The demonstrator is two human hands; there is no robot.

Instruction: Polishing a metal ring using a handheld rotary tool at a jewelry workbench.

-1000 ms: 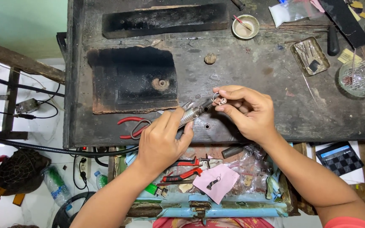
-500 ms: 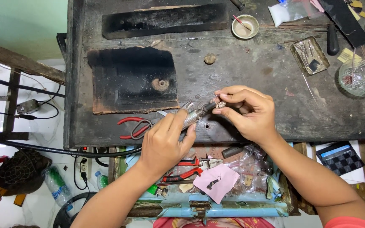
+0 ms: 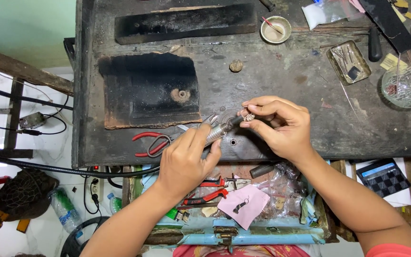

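Here the step in hand looks like fine grinding or polishing: the left hand (image 3: 186,159) is clenched round a ribbed metal handpiece (image 3: 217,132), its tip aimed at a small silvery piece (image 3: 249,116) that the right hand (image 3: 281,126) pinches between thumb and fingers (image 3: 258,102). The piece sits just above the dark tabletop (image 3: 286,76), right at the tool's tip; whether tip and piece actually touch cannot be told, since the piece is too small to read clearly.

Judging from this, the next move calls for a steady tool hand and small turns of the piece in the pinching fingers, with light pressure so the tip does not skid off so tiny a thing.

The tabletop is old wood, scarred and sooty. Beyond the left hand's fingers lies a charred black block (image 3: 148,90) with a pale burnt pit in it, and farther off a long dark slab (image 3: 186,23). Just left of that hand rest red-handled pliers (image 3: 151,143), smooth and plastic-gripped. Well beyond the right hand's fingers stand a small round dish (image 3: 275,29), a shallow metal tray (image 3: 348,62) and a clear glass bowl (image 3: 404,86). Below both hands, an open drawer (image 3: 234,235) holds more red-handled tools, crinkled plastic bags and a pink paper scrap (image 3: 243,207).
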